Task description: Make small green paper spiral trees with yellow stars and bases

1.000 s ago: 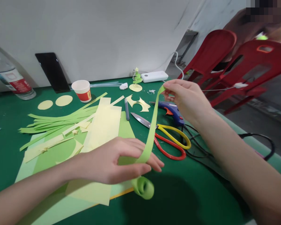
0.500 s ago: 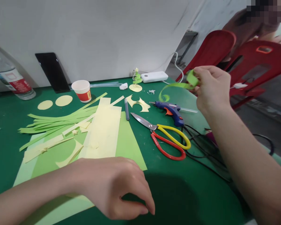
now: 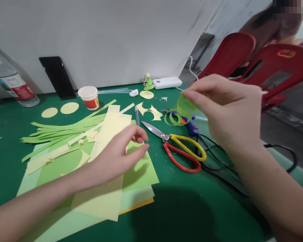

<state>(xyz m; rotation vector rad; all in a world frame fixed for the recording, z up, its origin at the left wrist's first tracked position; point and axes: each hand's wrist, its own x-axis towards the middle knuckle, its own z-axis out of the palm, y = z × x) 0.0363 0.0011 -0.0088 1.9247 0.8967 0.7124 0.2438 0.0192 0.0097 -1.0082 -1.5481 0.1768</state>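
Note:
My right hand [image 3: 227,109] is raised above the table and pinches one end of a curled green paper strip [image 3: 179,114], which hangs in loose coils over the blue glue gun [image 3: 190,125]. My left hand [image 3: 118,153] hovers over the stacked green and yellow paper sheets [image 3: 141,173] with its fingers loosely curled and apart, holding nothing. Red and yellow scissors [image 3: 181,153] lie on the green table [image 3: 192,215] between my two hands.
Cut green strips [image 3: 58,129], yellow circles [image 3: 60,110], a paper cup [image 3: 89,96], a grey pen [image 3: 136,114], a water bottle [image 3: 11,84], a dark phone [image 3: 57,77] and a white power bank [image 3: 166,82] lie towards the wall. Black cables [image 3: 224,161] trail right. Red chairs [image 3: 267,67] and another person stand beyond.
The strip left my left hand and sprang into curls. My right hand carried it right, then back in over the glue gun. My left hand dropped, then rose over the sheets.

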